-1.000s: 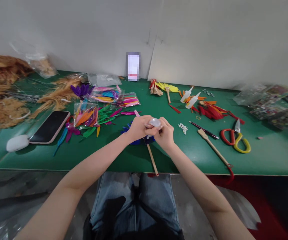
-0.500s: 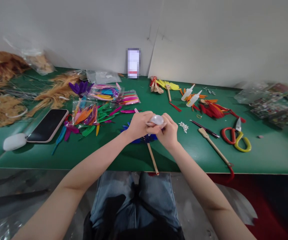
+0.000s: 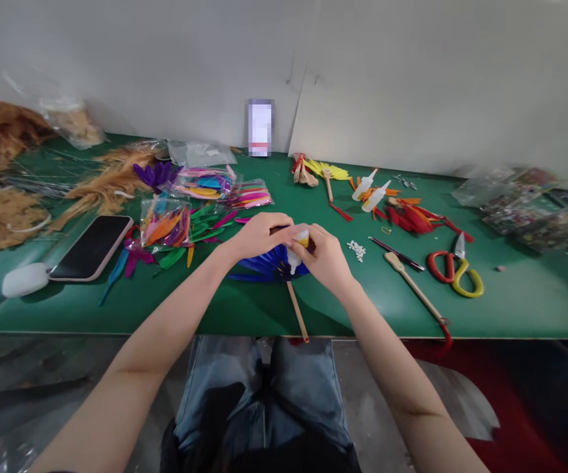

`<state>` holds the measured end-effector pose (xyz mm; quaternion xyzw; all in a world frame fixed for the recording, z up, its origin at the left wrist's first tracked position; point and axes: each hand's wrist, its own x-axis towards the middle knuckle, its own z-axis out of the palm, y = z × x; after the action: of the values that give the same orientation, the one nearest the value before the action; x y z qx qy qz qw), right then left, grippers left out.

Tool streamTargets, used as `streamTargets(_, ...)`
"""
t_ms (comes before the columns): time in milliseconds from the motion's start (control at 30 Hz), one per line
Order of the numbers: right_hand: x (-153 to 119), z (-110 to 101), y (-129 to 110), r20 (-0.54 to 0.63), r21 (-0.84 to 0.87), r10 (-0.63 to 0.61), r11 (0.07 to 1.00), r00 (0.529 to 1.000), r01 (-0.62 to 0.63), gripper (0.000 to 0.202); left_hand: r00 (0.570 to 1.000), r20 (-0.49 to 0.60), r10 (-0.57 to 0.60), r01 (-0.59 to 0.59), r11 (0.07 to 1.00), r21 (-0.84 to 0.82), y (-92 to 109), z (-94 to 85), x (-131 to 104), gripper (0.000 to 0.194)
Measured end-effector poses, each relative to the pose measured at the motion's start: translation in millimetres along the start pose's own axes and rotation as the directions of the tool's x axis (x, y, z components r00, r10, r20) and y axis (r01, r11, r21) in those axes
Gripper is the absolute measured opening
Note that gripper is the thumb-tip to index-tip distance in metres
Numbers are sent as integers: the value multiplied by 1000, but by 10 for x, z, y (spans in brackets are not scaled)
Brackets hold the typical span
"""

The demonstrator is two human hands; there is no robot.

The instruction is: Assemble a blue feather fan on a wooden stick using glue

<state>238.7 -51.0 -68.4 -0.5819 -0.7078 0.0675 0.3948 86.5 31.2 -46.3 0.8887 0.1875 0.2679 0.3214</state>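
Both hands meet over a fan of blue feathers (image 3: 264, 264) with a wooden handle (image 3: 298, 312), which lies near the table's front edge. My right hand (image 3: 324, 256) is closed on a small white glue bottle (image 3: 294, 260), its nozzle pointing down at the base of the feathers. My left hand (image 3: 264, 235) is closed too, its thumb and fingers pressed on the bottle's upper part. The hands partly cover the feathers behind them.
Bagged colored feathers (image 3: 165, 223), a black phone (image 3: 91, 248) and a white case (image 3: 25, 280) are at left. On the right are white beads (image 3: 357, 250), a pen (image 3: 396, 253), a wooden stick (image 3: 417, 286), scissors (image 3: 456, 266) and two glue bottles (image 3: 375, 196).
The bottle has tipped, so its nozzle now points down at the feathers. My left hand has shifted left, showing more of the blue feathers. The view has moved slightly.
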Motion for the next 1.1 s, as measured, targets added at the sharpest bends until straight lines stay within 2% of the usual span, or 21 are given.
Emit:
streamTargets(233, 48, -88, -22, -1, 82, 5, 997, 1000, -5, 41, 999, -20, 45, -42, 989, 143, 83, -74, 6, 39)
streamTargets(333, 58, -160, -41, 72, 137, 13, 990, 997, -23, 42, 997, -44, 61, -52, 981, 184, 82, -86, 4, 35)
streamTargets(467, 40, -186, -79, 148, 169, 39, 983, 988, -64, 34, 989, -109, 100, -78, 978, 195, 81, -90, 11, 26)
streamTargets(600, 27, -159, -107, 96, 137, -10, 991, 995, -3, 35, 986, -148, 82, -60, 988, 143, 112, -75, 12, 31)
streamTargets(733, 22, -127, -72, 21, 120, -42, 992, 999, 39, 33, 999, -31, -25, 26, 999, 48, 94, -60, -22, 33)
streamTargets(867, -7, -82, -23, 9, 203, -7, 979, 1000, 5, 28, 994, 81, -75, 67, 993, 99, 52, 0, -49, 42)
streamTargets(967, -38, -64, -23, 57, 236, -13, 972, 998, -1, 16, 992, 105, -75, 67, 995, 78, 52, 54, -46, 40)
streamTargets(1100, -67, -70, -20, 92, 246, -26, 969, 995, 3, 10, 988, 156, -5, 16, 998, -66, 56, 101, -27, 34)
